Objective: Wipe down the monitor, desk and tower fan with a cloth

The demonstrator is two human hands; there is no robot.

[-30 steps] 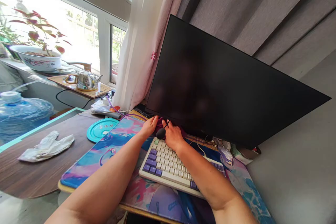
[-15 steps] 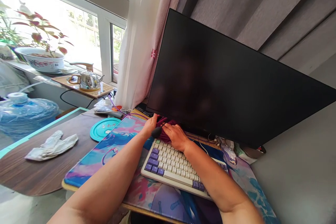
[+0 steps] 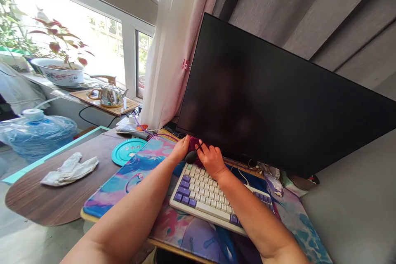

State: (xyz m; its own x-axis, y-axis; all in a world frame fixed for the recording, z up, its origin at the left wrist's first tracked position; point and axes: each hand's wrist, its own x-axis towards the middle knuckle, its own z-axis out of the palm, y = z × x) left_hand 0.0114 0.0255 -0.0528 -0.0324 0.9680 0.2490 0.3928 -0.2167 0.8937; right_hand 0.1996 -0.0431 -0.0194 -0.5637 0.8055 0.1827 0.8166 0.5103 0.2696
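Note:
Below the lower left of the black monitor (image 3: 272,90), my left hand (image 3: 181,149) closes on the edge of a dark maroon cloth (image 3: 194,142), thumb upward. My right hand (image 3: 213,161) is closed at the cloth's other side, fingers bent over it. A black rounded piece (image 3: 191,157) with a thin dark stem or cord hangs between the hands, by my right fingertips; its kind is unclear. Under my right wrist lies a cream and purple keyboard (image 3: 207,198). What lies inside the cloth is hidden.
A colourful desk mat (image 3: 123,189) covers the desk. To the left, white gloves (image 3: 71,169) lie on a brown wooden board (image 3: 27,202) near a turquoise round lid (image 3: 126,152). A kettle (image 3: 111,95) stands on a tray by the window; a water jug (image 3: 37,132) is far left.
The view has shifted slightly, so everything sits a little further right. My right fingers have lifted and bent more over the cloth, and the cloth shows more upright between my hands.

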